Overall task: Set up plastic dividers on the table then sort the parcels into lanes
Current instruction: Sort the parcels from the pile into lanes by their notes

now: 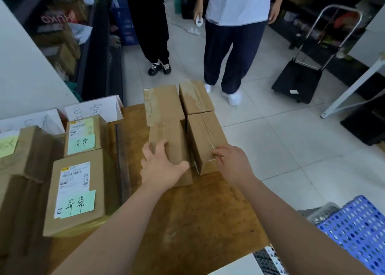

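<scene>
Parcel (167, 136) gripped under left hand (163, 166), neighbouring parcel (203, 133) apparently touching right hand (233, 162)

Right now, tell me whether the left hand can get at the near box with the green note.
Probably yes. The left hand grips a plain box, but the green-note box sits just beside its forearm, top uncovered; only a low dark strip lies between. It must let go first.

The taped parcels (164, 106) are plain brown cardboard, the table (187, 222) mottled brown wood. 2 pale green notes (78, 204) bear black handwriting; the perforated crate (358, 229) is blue.
</scene>
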A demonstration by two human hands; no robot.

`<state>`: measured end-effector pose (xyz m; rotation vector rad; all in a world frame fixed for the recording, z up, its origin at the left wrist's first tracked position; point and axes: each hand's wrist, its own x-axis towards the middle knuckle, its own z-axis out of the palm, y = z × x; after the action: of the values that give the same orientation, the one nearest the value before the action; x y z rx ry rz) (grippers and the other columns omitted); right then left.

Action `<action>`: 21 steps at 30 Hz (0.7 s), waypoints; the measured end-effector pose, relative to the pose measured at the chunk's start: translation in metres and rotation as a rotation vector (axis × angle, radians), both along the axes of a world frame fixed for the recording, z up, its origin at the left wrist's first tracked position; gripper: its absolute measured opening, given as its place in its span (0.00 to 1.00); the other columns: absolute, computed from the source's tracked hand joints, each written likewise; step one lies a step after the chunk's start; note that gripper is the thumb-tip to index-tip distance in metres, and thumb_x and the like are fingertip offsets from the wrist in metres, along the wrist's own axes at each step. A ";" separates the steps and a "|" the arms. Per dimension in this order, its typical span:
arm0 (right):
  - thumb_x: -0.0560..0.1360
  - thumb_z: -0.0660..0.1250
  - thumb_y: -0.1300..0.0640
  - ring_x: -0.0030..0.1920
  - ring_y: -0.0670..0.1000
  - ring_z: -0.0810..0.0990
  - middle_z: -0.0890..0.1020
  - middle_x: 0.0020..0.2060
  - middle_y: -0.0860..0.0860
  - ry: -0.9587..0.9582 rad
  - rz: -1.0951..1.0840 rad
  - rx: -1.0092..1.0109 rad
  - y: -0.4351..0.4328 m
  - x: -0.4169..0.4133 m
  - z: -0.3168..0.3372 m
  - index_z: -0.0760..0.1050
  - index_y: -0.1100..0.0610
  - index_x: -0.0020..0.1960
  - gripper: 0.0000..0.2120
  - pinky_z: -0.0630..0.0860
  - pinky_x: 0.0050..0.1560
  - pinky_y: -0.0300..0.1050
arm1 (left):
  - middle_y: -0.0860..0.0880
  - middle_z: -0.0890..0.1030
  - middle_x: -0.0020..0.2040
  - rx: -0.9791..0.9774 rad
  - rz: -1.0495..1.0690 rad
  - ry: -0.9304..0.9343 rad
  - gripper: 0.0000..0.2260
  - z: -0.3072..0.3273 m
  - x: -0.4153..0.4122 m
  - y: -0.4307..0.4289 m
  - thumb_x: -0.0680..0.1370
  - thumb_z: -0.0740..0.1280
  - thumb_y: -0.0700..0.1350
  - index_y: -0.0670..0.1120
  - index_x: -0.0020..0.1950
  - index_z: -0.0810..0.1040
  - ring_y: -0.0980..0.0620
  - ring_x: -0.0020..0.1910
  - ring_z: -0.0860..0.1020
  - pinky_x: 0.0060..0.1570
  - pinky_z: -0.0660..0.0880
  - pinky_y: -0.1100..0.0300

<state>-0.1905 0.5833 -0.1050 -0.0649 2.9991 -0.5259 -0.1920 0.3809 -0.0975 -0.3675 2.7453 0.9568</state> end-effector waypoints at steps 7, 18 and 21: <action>0.81 0.59 0.50 0.53 0.46 0.77 0.81 0.55 0.47 -0.088 -0.186 -0.403 -0.023 0.007 0.013 0.78 0.52 0.62 0.14 0.72 0.52 0.38 | 0.51 0.67 0.70 0.737 0.285 0.074 0.27 0.034 0.008 -0.045 0.74 0.65 0.56 0.64 0.72 0.64 0.47 0.64 0.70 0.64 0.70 0.45; 0.79 0.65 0.47 0.52 0.44 0.81 0.81 0.55 0.45 -0.169 -0.380 -1.070 -0.062 0.024 0.048 0.75 0.48 0.65 0.16 0.77 0.42 0.34 | 0.51 0.78 0.62 1.278 0.307 -0.039 0.16 0.050 0.039 -0.058 0.85 0.53 0.47 0.57 0.71 0.69 0.47 0.62 0.75 0.61 0.74 0.38; 0.78 0.68 0.53 0.44 0.40 0.84 0.84 0.51 0.45 -0.119 -0.358 -1.106 -0.067 0.029 0.051 0.77 0.53 0.63 0.14 0.77 0.40 0.32 | 0.55 0.74 0.67 1.015 0.262 -0.041 0.17 0.041 0.036 -0.064 0.85 0.55 0.52 0.63 0.74 0.64 0.49 0.66 0.73 0.65 0.72 0.39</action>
<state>-0.1617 0.5162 -0.0538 0.4037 2.2206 -2.0243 -0.1563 0.3172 -0.0568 -0.5219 1.8345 2.1601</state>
